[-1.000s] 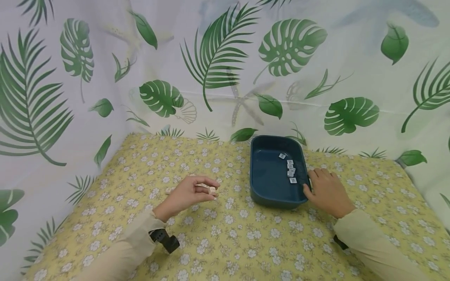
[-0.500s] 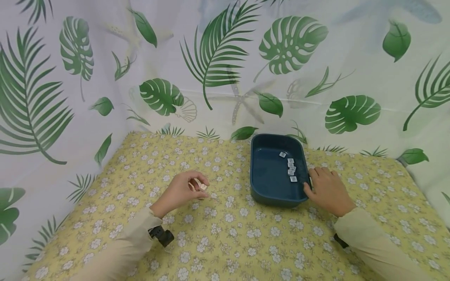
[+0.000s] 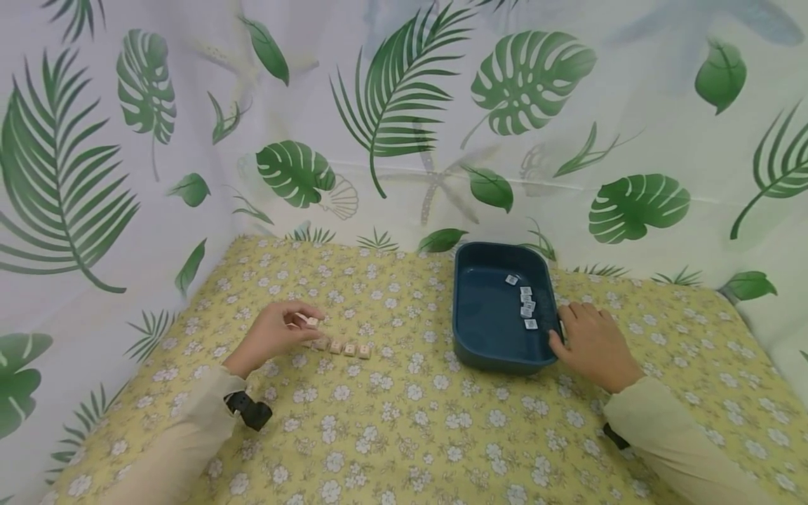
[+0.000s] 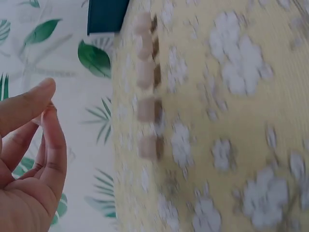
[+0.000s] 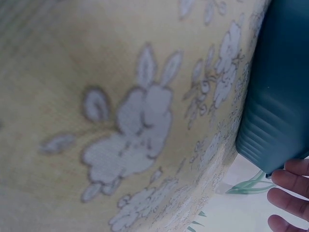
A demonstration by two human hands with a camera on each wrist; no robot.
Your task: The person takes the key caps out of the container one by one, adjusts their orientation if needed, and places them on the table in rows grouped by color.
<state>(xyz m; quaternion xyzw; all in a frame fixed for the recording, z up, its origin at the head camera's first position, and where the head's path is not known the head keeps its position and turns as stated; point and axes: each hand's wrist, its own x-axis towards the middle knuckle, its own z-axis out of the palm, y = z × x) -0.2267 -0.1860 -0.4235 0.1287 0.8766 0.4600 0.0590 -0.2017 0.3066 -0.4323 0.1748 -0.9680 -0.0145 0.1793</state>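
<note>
The left hand pinches a small cube near the left end of a row of cubes on the tabletop. The right hand, relaxed, touches the right side of a blue tub holding small white pieces.

- Between the block row and the blue bin, the desk leaves a hand room.
- The bin's open left half admits reach.
- The right hand blocks its right side.
- The backdrop closes the rear.
</note>
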